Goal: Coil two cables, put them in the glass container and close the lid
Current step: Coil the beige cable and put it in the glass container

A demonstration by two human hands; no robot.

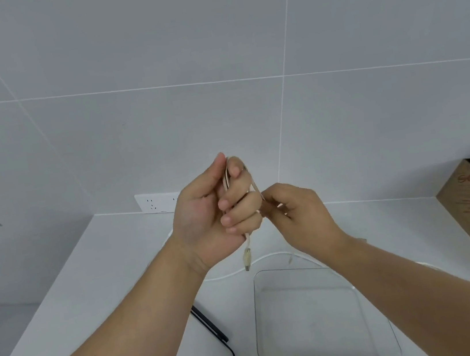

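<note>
The left hand [203,221] grips the half-coiled beige cable [247,254], the right hand [296,217] pinches its strand; the white cable [272,255] lies loose on the counter, the glass container [322,316] empty and lidless.

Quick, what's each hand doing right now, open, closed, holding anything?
Left hand: closed, fingers curled around the looped beige cable.
Right hand: closed, pinching a strand of the same cable.

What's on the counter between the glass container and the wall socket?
In the head view, a white cable lies on the counter between the glass container and wall socket.
</note>
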